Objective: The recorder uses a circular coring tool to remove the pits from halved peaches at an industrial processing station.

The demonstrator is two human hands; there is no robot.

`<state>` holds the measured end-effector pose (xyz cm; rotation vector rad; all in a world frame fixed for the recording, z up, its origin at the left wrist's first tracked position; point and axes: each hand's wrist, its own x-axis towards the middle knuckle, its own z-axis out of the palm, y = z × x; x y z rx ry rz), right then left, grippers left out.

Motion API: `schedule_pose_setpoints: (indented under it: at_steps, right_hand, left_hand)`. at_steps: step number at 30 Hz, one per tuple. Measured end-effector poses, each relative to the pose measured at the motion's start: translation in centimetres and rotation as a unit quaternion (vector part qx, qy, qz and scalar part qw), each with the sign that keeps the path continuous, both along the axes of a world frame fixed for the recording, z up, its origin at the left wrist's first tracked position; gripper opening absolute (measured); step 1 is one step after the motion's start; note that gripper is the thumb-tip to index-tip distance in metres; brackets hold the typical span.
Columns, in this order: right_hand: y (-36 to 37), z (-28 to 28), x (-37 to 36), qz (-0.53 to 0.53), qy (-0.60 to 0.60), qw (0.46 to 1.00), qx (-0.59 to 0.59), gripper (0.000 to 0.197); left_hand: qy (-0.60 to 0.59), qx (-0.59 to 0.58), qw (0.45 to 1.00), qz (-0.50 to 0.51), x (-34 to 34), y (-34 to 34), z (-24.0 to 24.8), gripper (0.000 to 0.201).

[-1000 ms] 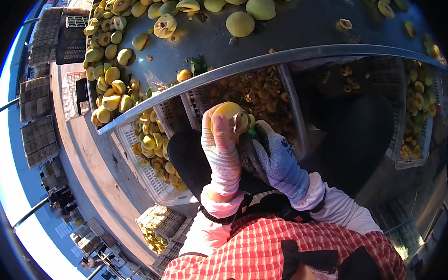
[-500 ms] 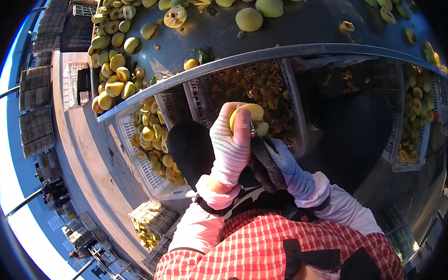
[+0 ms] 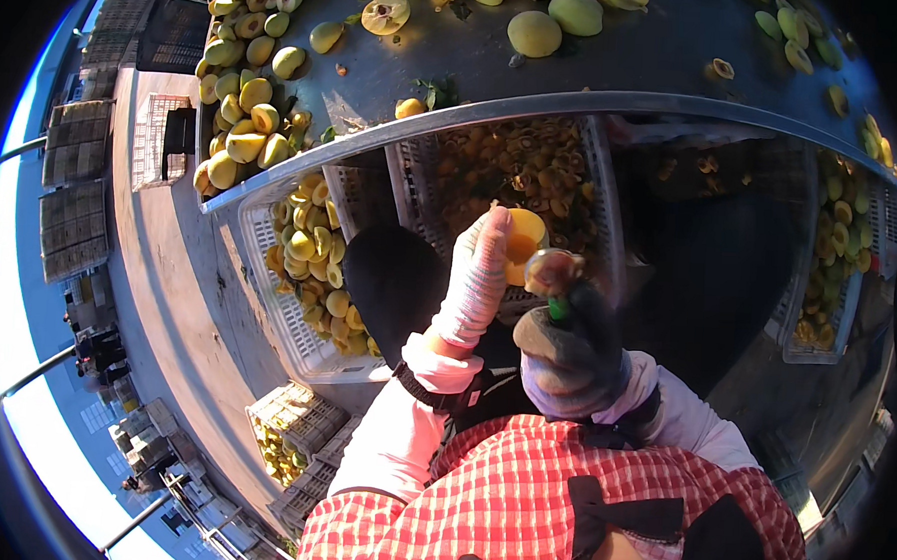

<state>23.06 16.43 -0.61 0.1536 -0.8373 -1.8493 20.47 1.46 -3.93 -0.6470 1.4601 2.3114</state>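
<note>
My left hand (image 3: 477,273), in a striped knit glove, is closed around a yellow peach half (image 3: 525,235), its hollow orange inside turned to the right. Just right of it, my right hand (image 3: 576,348), in a glove with dark fingers, grips a green-handled pitting tool (image 3: 559,308). A reddish-brown peach pit (image 3: 554,273) with flesh on it sits at the tool's end and hides its head. Both hands are above a white crate (image 3: 605,187) of pits and scraps, in front of the metal table's edge (image 3: 456,112).
Whole and halved peaches (image 3: 244,146) lie heaped on the metal table's left side. Below the table, a white crate of peach halves (image 3: 310,244) stands left, and another crate (image 3: 839,227) right. My dark-clad knee (image 3: 394,278) is between crates. Stacked crates (image 3: 297,419) stand lower left.
My right hand has drawn back from the peach and turned over, and the pit now shows on the tool. In my left hand the peach half now shows its hollow inside.
</note>
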Motion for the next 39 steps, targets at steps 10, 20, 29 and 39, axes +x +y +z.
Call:
schedule_pose_setpoints:
  at_steps: [10, 20, 29, 39]
  right_hand:
    - [4.7, -2.6, -9.0, -0.217, 0.540, 0.467, 0.666, 0.018]
    - [20.1, -10.2, -42.7, -0.108, 0.514, 0.102, 0.845, 0.045]
    - [0.5, -3.8, -32.9, -0.105, 0.737, 0.148, 0.651, 0.060]
    - [4.9, 1.9, -20.2, -0.241, 0.600, 0.248, 0.721, 0.049]
  left_hand:
    - [-0.042, -0.680, 0.729, 0.063, 5.1, -20.2, 4.2, 0.052]
    - [0.068, -0.431, 0.877, 0.202, 0.8, -19.6, 1.0, 0.023]
    - [0.275, -0.574, 0.771, 0.025, -10.1, -16.2, 5.9, 0.017]
    - [0.072, -0.703, 0.684, -0.179, -30.4, -16.9, 2.6, 0.071]
